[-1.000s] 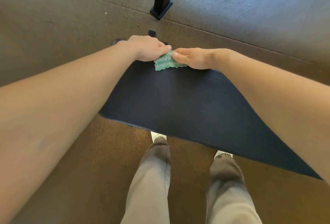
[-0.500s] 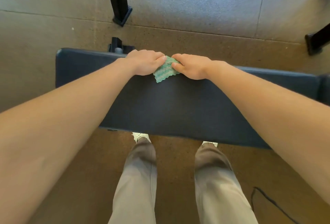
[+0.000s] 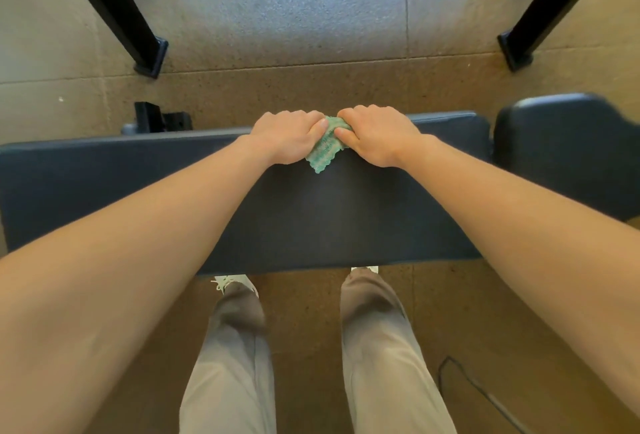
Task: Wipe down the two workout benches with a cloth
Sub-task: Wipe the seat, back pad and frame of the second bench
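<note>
The left hand (image 3: 289, 137) and the right hand (image 3: 375, 134) meet at the far edge of the dark padded bench (image 3: 311, 219), at 12 o'clock from the person. Each curls its fingers round a green cloth (image 3: 325, 151), bunching it between them (one loose corner points toward 6 o'clock and lies on the pad). A second dark pad (image 3: 568, 153) sits just beside the bench at 3 o'clock. Black frame legs (image 3: 131, 28) stand on the floor at 10 and 2 o'clock, and a thin cable (image 3: 485, 395) lies at 5 o'clock.
</note>
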